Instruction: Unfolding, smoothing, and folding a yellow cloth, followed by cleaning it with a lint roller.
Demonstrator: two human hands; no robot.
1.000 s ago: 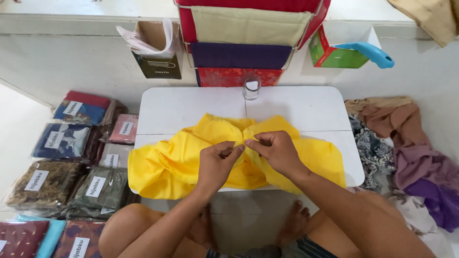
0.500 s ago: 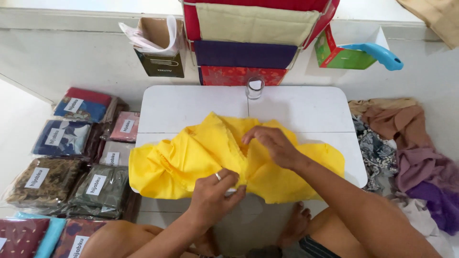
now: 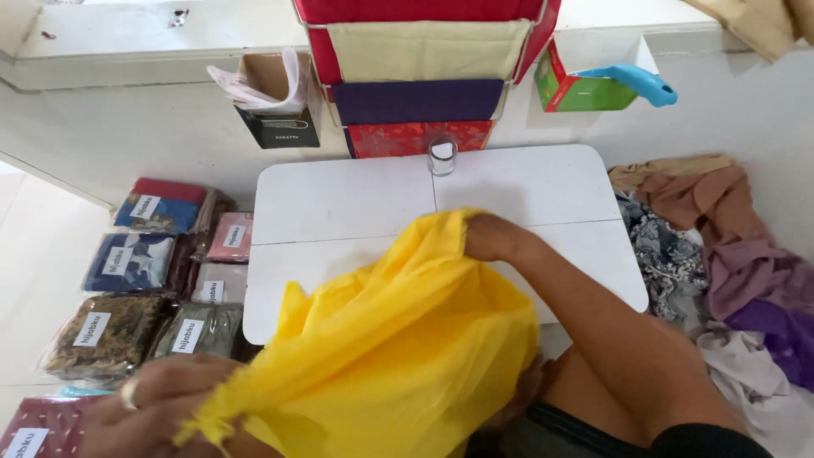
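This looks like a small home-based clothing or headscarf shop, worked from the floor. A low white folding table point(image 3: 356, 203) sits against the wall. Left of the table lie rows of folded fabrics in clear labelled packets point(image 3: 148, 288) (stock ready for sale). Behind the table stands a rack of folded cloths point(image 3: 420, 72); right of the table, loose scarves point(image 3: 729, 254) lie heaped.

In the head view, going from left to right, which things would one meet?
Packaged fabrics on the floor → left hand → yellow cloth → right hand → loose pile of clothes.
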